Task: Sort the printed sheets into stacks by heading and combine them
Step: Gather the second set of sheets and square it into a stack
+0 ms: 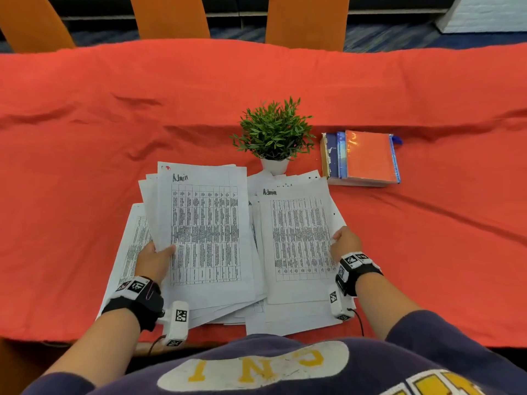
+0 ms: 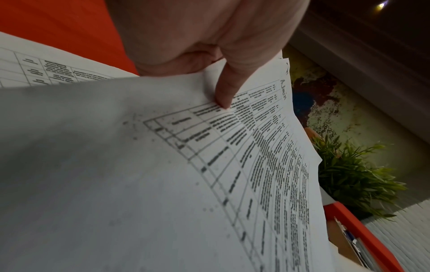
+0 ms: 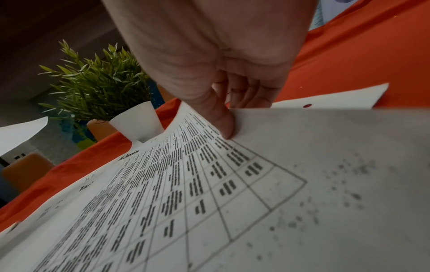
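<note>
Head view shows us seated at a tabletop (image 1: pixel 85 109) draped in a wrinkled red cloth, with printed sheets fanned out in front of us. Our left hand (image 1: pixel 154 260) pinches a sheaf of sheets (image 1: pixel 205 238) by its near left edge, thumb on top, fingers (image 2: pixel 202 57) curled beneath; the top page is headed "Admin". Our right hand (image 1: pixel 345 242) pinches a single sheet (image 1: pixel 299 240), also headed "Admin", at its right edge, thumb pressed on the print and fingers (image 3: pixel 246 90) tucked under. We judge that the matching headings are why the two are held side by side: the single page looks ready to join the sheaf just left of our right fingers. Below both hands lies a loose pile of unsorted sheets (image 1: pixel 285 317), some sticking out past our left wrist.

Just beyond our fingertips stands a small potted plant (image 1: pixel 273 132), and to the right of it a short stack of books (image 1: pixel 365 158). Across the tabletop, orange chairs (image 1: pixel 308 21) face us, with dark patterned carpet behind.
</note>
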Demonstrator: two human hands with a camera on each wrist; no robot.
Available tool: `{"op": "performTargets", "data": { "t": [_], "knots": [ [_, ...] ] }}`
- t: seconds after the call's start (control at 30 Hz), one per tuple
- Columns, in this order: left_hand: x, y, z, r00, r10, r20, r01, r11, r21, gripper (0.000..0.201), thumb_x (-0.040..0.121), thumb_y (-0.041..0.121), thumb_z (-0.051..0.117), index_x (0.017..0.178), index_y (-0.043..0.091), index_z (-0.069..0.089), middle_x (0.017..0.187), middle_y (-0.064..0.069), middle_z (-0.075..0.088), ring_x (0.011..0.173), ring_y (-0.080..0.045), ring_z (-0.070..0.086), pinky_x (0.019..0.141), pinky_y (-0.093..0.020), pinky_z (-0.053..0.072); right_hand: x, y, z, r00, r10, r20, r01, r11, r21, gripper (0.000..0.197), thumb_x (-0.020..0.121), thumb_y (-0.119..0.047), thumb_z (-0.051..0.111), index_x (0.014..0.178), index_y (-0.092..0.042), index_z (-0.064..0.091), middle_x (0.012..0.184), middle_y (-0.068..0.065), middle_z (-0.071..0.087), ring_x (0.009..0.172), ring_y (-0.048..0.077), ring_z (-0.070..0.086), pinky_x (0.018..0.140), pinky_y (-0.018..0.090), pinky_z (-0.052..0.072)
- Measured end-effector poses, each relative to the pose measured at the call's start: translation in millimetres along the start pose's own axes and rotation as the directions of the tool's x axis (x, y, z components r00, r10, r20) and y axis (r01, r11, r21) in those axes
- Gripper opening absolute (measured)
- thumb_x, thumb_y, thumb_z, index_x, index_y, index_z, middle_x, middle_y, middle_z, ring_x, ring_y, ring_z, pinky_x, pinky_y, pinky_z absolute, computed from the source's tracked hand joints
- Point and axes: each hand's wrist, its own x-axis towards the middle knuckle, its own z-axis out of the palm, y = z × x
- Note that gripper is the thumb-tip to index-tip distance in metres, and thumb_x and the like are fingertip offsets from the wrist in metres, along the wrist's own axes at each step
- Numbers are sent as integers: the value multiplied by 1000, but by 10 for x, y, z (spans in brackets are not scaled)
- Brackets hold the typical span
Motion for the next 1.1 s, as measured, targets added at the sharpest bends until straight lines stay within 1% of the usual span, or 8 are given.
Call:
{"op": "performTargets", "data": {
  "t": [0.13,0.23,0.33,0.47,0.6,0.67,0.8,1.1],
  "knots": [
    [29,12,9,1000,23,7,-23,1000,-11,35,92,12,59,127,9,56,124,-12,62,112,-30,57,91,-37,42,-31,-18,-96,1000,-25,-14,27,989,144,42,84,10,45,123,-5,52,105,20,59,85,29,56,70,31,44],
    [41,24,15,1000,29,9,-29,999,-20,36,92,12,58,128,9,55,124,-10,61,107,-26,55,91,-36,41,-44,-32,-160,996,-63,-61,76,965,249,37,82,13,39,99,-6,66,87,18,59,69,29,57,61,34,47],
    [61,22,9,999,29,13,-28,999,-37,39,93,12,58,131,8,53,126,-10,59,106,-24,53,92,-36,39,-114,-15,-180,991,-79,-105,113,916,384,31,84,8,41,74,-15,58,73,8,55,60,23,48,53,25,39],
    [75,9,3,1000,18,9,-18,999,-38,38,92,12,59,130,8,53,126,-11,60,105,-25,53,90,-36,40,-251,-21,-145,986,-157,-55,166,913,374,17,84,2,47,82,-10,58,72,4,56,63,20,48,54,28,38],
    [57,-7,14,1000,13,9,-13,999,-40,39,92,11,59,131,8,53,125,-11,60,103,-23,52,90,-35,39,-285,-72,30,985,-166,37,159,976,148,4,86,-8,54,82,-11,54,77,3,54,68,21,49,52,26,36],
    [48,-13,24,1000,12,17,-11,999,-47,39,93,11,58,131,8,53,125,-10,60,104,-22,51,92,-36,38,-246,-110,129,993,-107,53,107,994,7,5,85,-10,52,81,-11,53,93,9,50,82,24,47,61,28,40],
    [34,-20,32,1000,24,14,-23,1000,-17,37,93,13,59,129,8,54,122,-11,61,102,-24,52,90,-36,40,-148,-127,266,1000,-18,25,21,993,-120,17,84,-8,50,98,-5,59,121,15,40,113,32,36,91,36,41],
    [30,-79,6,1000,28,4,-28,999,-28,41,92,11,59,132,8,52,119,-10,61,101,-25,55,90,-35,41,42,-125,253,975,198,-105,-207,974,-90,23,88,-12,50,111,-7,55,129,18,38,120,34,36,94,43,41]
  ]
}}
